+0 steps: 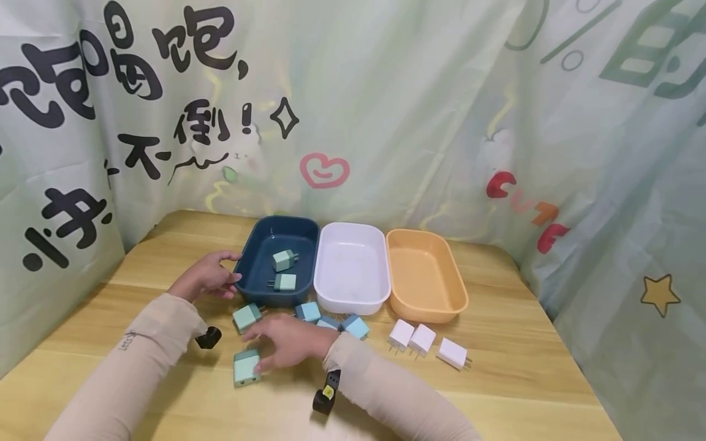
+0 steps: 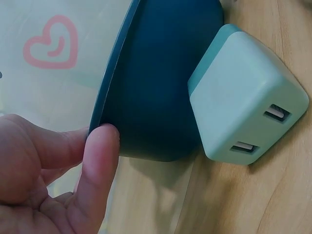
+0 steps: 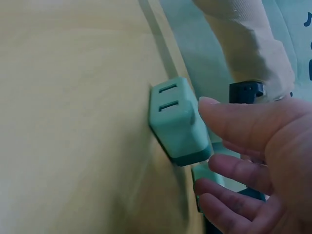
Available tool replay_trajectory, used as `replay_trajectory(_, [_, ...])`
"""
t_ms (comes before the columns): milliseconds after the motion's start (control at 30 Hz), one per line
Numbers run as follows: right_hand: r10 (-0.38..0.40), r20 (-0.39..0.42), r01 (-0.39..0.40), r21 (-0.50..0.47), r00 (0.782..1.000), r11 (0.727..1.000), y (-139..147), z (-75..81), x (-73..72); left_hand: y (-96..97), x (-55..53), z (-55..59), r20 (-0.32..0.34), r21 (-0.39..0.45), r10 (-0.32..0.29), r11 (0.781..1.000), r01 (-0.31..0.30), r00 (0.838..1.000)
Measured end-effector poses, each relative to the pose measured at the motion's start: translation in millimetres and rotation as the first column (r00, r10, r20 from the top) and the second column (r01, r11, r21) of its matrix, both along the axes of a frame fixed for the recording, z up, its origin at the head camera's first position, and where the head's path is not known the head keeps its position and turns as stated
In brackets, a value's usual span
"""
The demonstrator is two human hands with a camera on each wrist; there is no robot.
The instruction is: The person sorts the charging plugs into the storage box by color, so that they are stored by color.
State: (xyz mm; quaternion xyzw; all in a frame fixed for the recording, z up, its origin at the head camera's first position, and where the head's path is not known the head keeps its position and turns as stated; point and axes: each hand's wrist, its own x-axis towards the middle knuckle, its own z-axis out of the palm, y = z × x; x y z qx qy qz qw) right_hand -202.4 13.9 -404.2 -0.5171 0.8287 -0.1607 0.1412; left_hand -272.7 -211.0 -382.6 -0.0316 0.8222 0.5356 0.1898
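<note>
With thumb and fingers, my left hand (image 1: 209, 277) pinches the left rim of the dark blue container (image 2: 156, 83). Two mint green chargers (image 1: 284, 261) lie inside that container. Over the table, my right hand (image 1: 292, 341) has its thumb and fingers spread beside another green charger (image 3: 173, 117). The thumb tip is right at that charger's side, and the fingers are not closed round it. One more green charger (image 2: 239, 97), with two USB ports showing, sits on the table close to the container's front left corner.
A white container (image 1: 353, 300) and an orange container (image 1: 429, 311) stand in a row right of the blue one. Several blue chargers (image 1: 355, 326) lie in front, partly behind the right hand. White chargers (image 1: 453, 353) lie farther right. A printed curtain (image 1: 397, 122) hangs behind the table.
</note>
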Motion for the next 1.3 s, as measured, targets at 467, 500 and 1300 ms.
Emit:
replay_trajectory(467, [0.037, -0.084, -0.034, 0.037, 0.996, 0.999, -6.2, -10.9, 7.1, 0.7, -2.8, 3.8, 0.032, -0.038, 0.009, 0.999, -0.007, 0.999])
replay_trajectory(500, [0.042, -0.08, -0.04, 0.033, 0.996, 0.999, -6.7, -11.2, 7.3, 0.2, -2.9, 3.7, 0.031, -0.037, 0.005, 0.999, -0.004, 1.0])
replay_trajectory(1300, [0.021, -0.041, -0.021, 0.0, 0.999, 1.0, -13.0, -16.5, 6.7, -0.8, -4.6, -1.2, 0.01, -0.022, 0.001, 1.0, 0.0, 1.0])
